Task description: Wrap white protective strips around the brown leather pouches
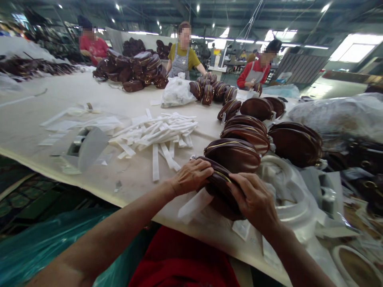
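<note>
Close in front of me, a dark brown leather bag (223, 197) with a gold zipper stands at the table's near edge. My left hand (194, 175) grips its left end, fingers curled over the top by the zipper. At the other end, my right hand (253, 195) is closed round the bag, with fingertips at the zipper edge. A white strip (196, 204) sticks out below my left hand, against the bag; whether it is attached I cannot tell. Directly behind stands another brown zipped bag (233, 154), part of a row of similar bags.
White strips (158, 131) lie heaped left of the bags. A tape dispenser (80, 147) stands farther left, and another dispenser (327, 195) is at right near clear plastic rolls (287, 191). Across the table (125, 179), several people work beside piles of brown bags (131, 69).
</note>
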Demonstrator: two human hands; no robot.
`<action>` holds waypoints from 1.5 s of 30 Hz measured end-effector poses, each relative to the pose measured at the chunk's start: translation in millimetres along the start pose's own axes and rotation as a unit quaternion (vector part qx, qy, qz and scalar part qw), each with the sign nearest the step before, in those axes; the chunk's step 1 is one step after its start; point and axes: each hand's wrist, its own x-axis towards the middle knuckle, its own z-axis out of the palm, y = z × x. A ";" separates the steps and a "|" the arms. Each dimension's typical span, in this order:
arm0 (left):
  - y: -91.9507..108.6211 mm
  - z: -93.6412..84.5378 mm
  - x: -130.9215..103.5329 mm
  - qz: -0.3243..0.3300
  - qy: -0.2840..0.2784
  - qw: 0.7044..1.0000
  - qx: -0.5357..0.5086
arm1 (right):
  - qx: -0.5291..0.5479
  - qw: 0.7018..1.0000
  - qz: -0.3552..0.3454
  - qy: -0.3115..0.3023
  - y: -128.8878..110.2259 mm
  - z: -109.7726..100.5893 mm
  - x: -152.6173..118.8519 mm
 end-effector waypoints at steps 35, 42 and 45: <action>8.2 -12.6 17.0 -0.175 -0.121 0.977 0.023 | -0.097 0.993 0.060 0.024 29.5 28.2 3.3; -2.7 16.6 10.8 -0.162 -0.031 0.986 0.024 | -0.065 0.997 0.030 -0.023 47.8 43.8 11.2; -7.9 12.0 16.2 -0.169 -0.050 0.984 -0.008 | -0.054 0.996 0.047 -0.062 45.7 35.0 21.5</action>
